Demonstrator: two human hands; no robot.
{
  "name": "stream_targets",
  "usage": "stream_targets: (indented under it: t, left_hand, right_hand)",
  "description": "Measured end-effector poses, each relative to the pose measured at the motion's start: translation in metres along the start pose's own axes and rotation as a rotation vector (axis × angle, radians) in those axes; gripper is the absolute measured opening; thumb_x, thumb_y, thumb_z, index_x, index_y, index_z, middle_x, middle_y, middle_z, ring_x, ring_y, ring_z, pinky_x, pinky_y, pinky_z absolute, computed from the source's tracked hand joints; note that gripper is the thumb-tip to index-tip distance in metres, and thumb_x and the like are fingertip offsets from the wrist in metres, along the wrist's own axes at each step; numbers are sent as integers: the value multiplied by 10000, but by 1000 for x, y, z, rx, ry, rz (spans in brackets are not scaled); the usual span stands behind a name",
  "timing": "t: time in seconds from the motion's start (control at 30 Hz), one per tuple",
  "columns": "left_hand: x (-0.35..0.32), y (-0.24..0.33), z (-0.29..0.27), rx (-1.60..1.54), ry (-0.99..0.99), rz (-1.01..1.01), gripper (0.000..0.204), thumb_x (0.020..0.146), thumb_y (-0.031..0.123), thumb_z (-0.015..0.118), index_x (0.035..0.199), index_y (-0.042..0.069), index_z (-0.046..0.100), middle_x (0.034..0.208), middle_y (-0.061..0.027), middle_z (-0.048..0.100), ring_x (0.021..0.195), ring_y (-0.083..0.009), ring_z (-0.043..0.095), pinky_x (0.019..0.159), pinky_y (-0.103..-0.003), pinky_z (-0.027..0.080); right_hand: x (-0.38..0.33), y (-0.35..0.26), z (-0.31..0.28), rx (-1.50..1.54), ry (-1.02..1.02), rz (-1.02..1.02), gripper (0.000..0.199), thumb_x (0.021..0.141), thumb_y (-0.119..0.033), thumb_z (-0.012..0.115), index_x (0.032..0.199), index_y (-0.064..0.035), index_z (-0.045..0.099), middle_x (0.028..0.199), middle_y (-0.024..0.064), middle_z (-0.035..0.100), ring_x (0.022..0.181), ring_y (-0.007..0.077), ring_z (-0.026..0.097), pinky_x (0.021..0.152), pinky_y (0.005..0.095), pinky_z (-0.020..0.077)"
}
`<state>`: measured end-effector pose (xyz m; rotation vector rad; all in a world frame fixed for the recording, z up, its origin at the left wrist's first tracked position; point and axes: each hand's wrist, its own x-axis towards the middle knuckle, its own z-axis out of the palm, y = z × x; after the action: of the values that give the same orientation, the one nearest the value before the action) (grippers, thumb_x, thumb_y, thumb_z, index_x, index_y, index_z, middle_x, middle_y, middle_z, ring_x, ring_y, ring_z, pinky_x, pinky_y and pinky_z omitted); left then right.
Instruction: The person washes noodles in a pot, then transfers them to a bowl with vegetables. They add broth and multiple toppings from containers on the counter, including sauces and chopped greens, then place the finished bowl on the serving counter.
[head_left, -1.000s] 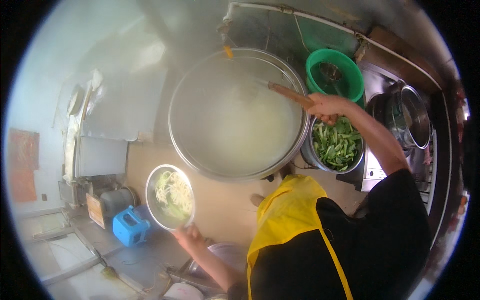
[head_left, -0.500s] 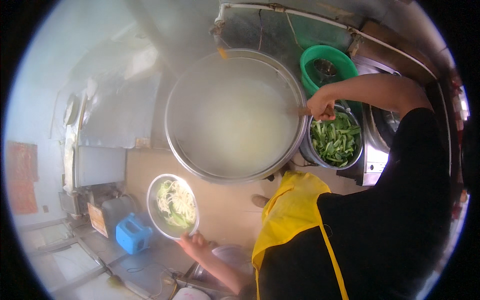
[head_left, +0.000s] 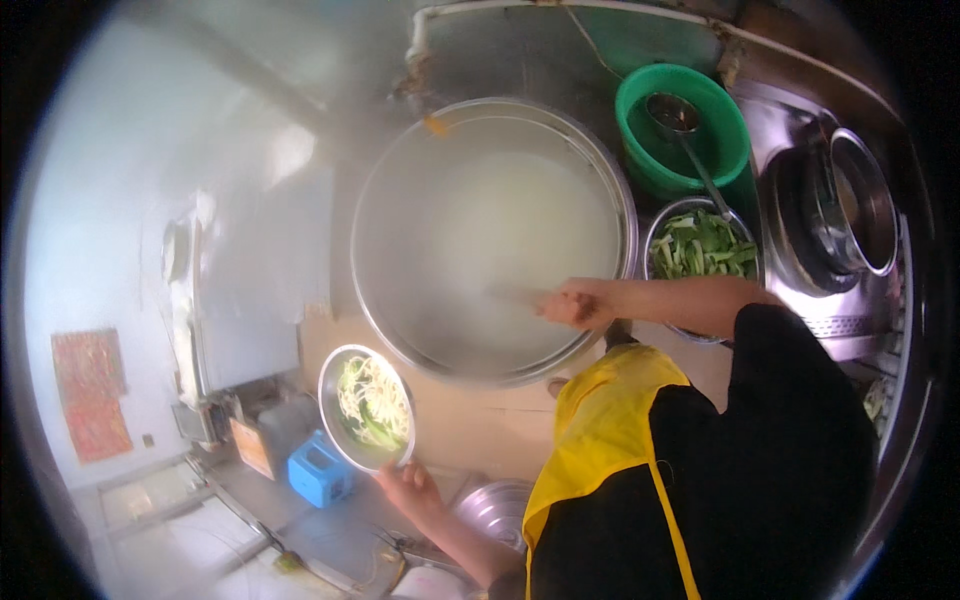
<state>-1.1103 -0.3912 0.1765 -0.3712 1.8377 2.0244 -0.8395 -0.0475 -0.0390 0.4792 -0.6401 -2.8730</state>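
Note:
In my left hand (head_left: 412, 490), low on the left, is the rim of a metal bowl (head_left: 340, 434). Pale noodles (head_left: 372, 392) and green leaves (head_left: 382, 432) lie in it. My right hand (head_left: 580, 303) is closed around a brownish stick-like handle (head_left: 520, 294) over the wide steaming pot (head_left: 628, 225). Steam blurs the handle's far end, so the rest of the tool is hidden. Cloudy pale liquid (head_left: 500, 210) fills the pot. Beneath my right forearm sits a metal basin (head_left: 655, 222) of cut greens (head_left: 700, 246).
Behind the greens stands a green tub (head_left: 738, 130) with a metal ladle (head_left: 672, 113) leaning out across the basin. Metal pots (head_left: 865, 205) rest on the counter at right. At lower left are a blue jug (head_left: 318, 478) and a round metal lid (head_left: 490, 508). A pipe (head_left: 590, 8) runs along the back.
My right hand has moved from the pot's right rim inward and nearer to me, carrying the handle over the liquid. My left hand still holds the bowl. The whole view has shifted slightly.

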Motion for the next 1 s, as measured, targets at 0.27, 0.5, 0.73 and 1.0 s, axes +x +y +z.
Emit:
stream_targets:
  t: [0.27,0.5,0.73,1.0]
  left_hand:
    - [0,-6,91,24,-183,-70,87,978,63,599,1022,30,531,795,-100,572,602,-107,451,412,-201,304]
    - [38,-29,144,30,-424,-221,87,989,64,571,935,43,506,742,-78,494,567,-88,393,388,-194,256]
    - [119,-134,200,1290,-636,843,664,864,160,741,1457,136,443,1149,-216,671,1063,-423,623,874,-480,515]
    - [39,-135,283,1693,-490,802,917,951,285,661,1681,280,107,1253,-288,676,862,-454,719,745,-507,559]
  right_hand:
    - [-36,-11,-5,-291,-26,-455,148,979,-58,548,1111,6,531,650,-21,456,490,76,448,421,236,392]
    - [-151,75,14,-682,359,-451,225,1018,-208,618,1141,-46,522,606,-42,399,436,82,425,400,262,389]
    - [-224,127,-4,-721,345,-326,413,987,-176,636,1339,-62,454,660,-33,415,443,79,425,414,259,409]
    - [-206,135,-18,-874,271,-250,399,992,-186,621,1327,-14,489,685,-27,404,484,99,433,417,282,391]
